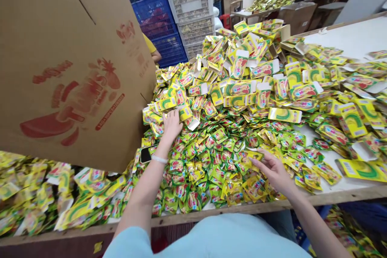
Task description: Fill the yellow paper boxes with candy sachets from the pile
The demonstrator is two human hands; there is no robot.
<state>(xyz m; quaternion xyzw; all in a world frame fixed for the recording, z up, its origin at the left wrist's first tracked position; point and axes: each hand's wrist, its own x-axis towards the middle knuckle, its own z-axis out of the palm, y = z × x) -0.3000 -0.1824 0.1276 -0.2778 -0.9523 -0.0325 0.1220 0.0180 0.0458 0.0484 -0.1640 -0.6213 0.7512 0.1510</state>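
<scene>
My left hand [172, 124] reaches into a heap of small yellow-and-green cartons [238, 64]. Its fingers are stretched out over the cartons at the heap's near left side, with the tips touching them. Lower and to the right, my right hand [274, 170] hovers just above the small sachets [217, 173], its thumb and fingers apart and nothing between them. A yellow sachet [253, 155] lies by its fingertips. The sachets, green and yellow with fruit pictures, spread along the front of the white table [328, 175]. A dark phone [147, 154] rests beside my left forearm.
A large brown cardboard box [81, 68] with red print stands tilted at the left. More packets [39, 193] lie below it. Blue crates [159, 24] and white crates [192, 4] are stacked behind. Part of a person's yellow sleeve [148, 45] shows beyond the box.
</scene>
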